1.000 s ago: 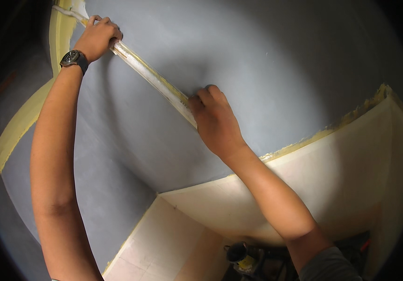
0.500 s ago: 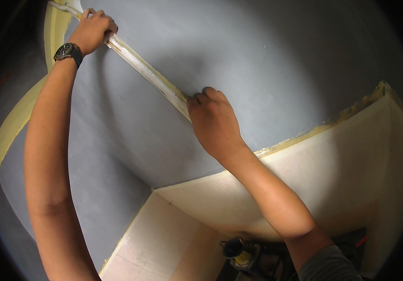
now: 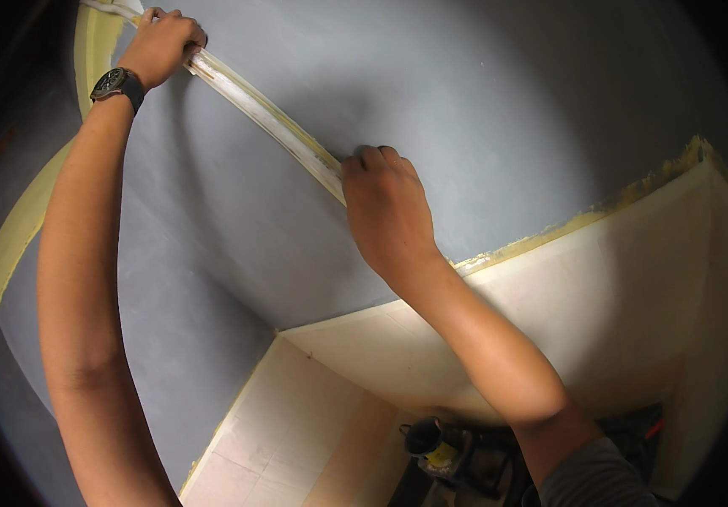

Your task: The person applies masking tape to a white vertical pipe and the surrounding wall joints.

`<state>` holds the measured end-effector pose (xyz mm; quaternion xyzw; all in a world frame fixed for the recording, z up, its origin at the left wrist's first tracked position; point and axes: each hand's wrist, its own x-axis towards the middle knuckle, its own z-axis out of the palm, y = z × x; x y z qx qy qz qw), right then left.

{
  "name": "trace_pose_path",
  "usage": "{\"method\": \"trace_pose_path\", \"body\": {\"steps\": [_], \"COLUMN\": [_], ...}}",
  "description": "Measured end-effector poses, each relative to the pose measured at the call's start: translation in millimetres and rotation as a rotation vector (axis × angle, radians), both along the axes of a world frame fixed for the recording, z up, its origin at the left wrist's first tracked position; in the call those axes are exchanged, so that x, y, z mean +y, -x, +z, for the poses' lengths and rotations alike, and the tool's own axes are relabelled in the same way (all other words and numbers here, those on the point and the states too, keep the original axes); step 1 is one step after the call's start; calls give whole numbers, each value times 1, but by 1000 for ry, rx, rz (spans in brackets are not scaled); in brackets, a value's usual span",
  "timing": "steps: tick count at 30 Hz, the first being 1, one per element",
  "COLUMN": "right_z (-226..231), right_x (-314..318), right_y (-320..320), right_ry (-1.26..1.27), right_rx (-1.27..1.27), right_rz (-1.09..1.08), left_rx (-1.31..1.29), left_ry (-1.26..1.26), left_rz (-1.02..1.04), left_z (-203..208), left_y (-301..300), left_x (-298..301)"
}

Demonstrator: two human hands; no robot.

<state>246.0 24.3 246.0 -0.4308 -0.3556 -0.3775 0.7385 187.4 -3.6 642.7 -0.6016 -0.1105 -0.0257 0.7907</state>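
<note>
A long, narrow pale strip (image 3: 264, 120) with yellowish edges and whitish smears runs slantwise between my two hands, in front of a grey painted surface (image 3: 499, 144). At its upper left end my left hand (image 3: 161, 46), with a dark watch on the wrist, has its fingers curled over the strip. My right hand (image 3: 387, 207) is closed at the lower right end, its knuckles up and fingertips hidden. Whether the strip lies against the grey surface or stands off it I cannot tell.
Yellow tape-like bands (image 3: 21, 232) edge the grey surface at the left. Below, pale tiled walls (image 3: 550, 279) meet it along a ragged yellowish line. Low down stands a dark, cup-shaped container (image 3: 425, 439) with a yellow patch, among dark items.
The whole view has shifted slightly, so the room's edges sit a little higher. Both hands keep their grip on the strip, which lies almost the same way.
</note>
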Motion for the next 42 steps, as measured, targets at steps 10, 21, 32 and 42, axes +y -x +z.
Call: {"method": "trace_pose_path", "body": {"steps": [10, 21, 32, 42], "right_z": [-12, -11, -19, -26], "right_x": [-1, -2, -4, -9], "right_y": [-4, 1, -7, -3], "right_ry": [16, 92, 129, 89], "right_rx": [-28, -59, -139, -113], "right_rz": [140, 14, 12, 78], "left_rx": [-14, -34, -13, -5], "left_ry": [22, 37, 2, 11], "left_rz": [23, -1, 5, -22], "left_z": [-7, -7, 1, 12], "left_y": [-9, -6, -2, 1], "left_x": [-7, -1, 1, 9]}}
